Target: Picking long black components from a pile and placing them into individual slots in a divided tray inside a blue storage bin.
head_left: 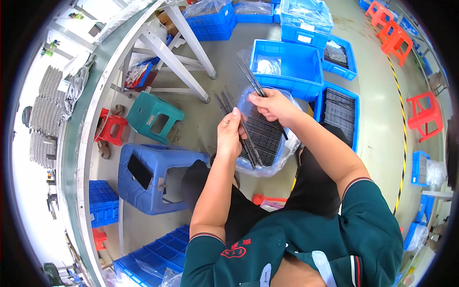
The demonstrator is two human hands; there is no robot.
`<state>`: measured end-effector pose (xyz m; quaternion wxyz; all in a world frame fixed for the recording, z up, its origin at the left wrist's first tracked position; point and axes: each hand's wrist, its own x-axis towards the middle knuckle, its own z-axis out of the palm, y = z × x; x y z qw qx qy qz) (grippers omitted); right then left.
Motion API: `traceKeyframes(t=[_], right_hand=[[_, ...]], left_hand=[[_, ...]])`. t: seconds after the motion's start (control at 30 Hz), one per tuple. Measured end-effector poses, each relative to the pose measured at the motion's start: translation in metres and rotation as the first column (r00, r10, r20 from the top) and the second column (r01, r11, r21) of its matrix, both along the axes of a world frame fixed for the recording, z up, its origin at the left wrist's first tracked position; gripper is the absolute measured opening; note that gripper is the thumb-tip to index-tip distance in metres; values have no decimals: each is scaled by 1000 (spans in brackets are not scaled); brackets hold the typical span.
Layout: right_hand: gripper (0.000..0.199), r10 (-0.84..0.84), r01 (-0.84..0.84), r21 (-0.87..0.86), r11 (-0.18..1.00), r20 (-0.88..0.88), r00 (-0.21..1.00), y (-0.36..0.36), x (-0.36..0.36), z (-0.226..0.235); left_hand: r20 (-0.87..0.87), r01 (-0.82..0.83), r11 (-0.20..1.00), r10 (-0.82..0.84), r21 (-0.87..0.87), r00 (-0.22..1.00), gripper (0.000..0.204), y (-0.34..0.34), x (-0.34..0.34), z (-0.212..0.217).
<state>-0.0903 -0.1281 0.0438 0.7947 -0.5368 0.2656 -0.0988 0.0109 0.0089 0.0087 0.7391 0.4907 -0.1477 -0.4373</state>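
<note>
My left hand (230,132) is closed round a bundle of thin dark strips (224,101), whose ends stick out above and below the fingers. My right hand (276,106) grips a few more long dark strips (246,73), tilted up to the left, beside the left hand's bundle. Below both hands, between my knees, sits a bin lined with a clear plastic bag (271,171). Rows of similar dark strips (264,138) lie in it. What the strips are exactly I cannot tell.
Beyond the lined bin stand an open blue crate (299,51) and a blue crate of dark strips (339,112). On my left are a blue stool (128,193) bearing a black phone (139,171), a green stool (143,112) and a long workbench (71,158). Red stools (424,115) stand at the right.
</note>
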Motion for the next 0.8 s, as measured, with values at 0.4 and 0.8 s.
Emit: traceKeyframes(t=[0.4, 0.8], right_hand=[[22, -544, 546, 22, 838, 124, 830, -70, 15, -7], [31, -56, 37, -235, 971, -74, 996, 3, 16, -25]], left_hand=[[-247, 516, 856, -507, -29, 826, 37, 15, -8, 0], [-242, 391, 899, -431, -200, 869, 40, 16, 6, -1]])
